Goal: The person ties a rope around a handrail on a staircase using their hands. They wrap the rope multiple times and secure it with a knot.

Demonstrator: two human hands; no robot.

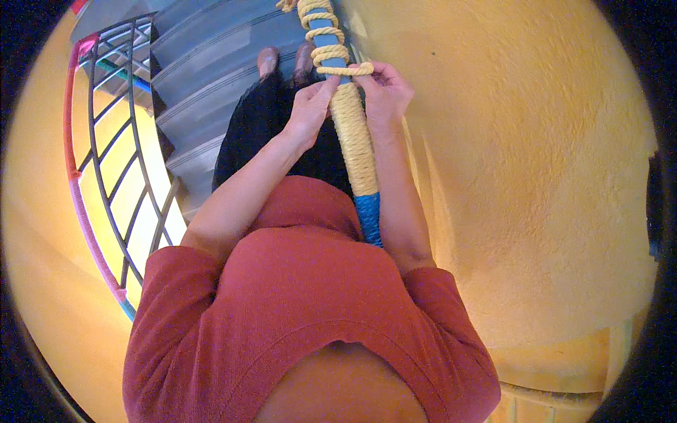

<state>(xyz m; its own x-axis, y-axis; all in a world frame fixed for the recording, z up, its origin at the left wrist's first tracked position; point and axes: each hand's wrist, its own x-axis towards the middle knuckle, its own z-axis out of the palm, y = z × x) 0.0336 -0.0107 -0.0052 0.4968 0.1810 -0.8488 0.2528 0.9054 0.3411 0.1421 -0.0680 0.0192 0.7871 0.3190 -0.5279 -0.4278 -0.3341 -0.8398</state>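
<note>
A blue handrail point(326, 40) runs down the stairs before me along the yellow wall. Its nearer part is covered by tightly wound pale yellow rope point(353, 140), and nearer still by blue cord point(368, 219). Beyond my hands, loose turns of yellow rope point(331, 54) circle the rail with blue showing between them. My right hand point(386, 92) pinches a rope strand that crosses over the rail. The thumb of my left hand point(312, 108) presses at the rail's left side, by the upper end of the tight winding; whether it grips rope is unclear.
Grey metal stairs point(211, 79) descend ahead, with my shoes point(268, 61) on them. On the left stands a dark metal railing point(111, 201), its handrail wrapped in red, pink and blue. A rough yellow wall point(529, 158) rises close on the right.
</note>
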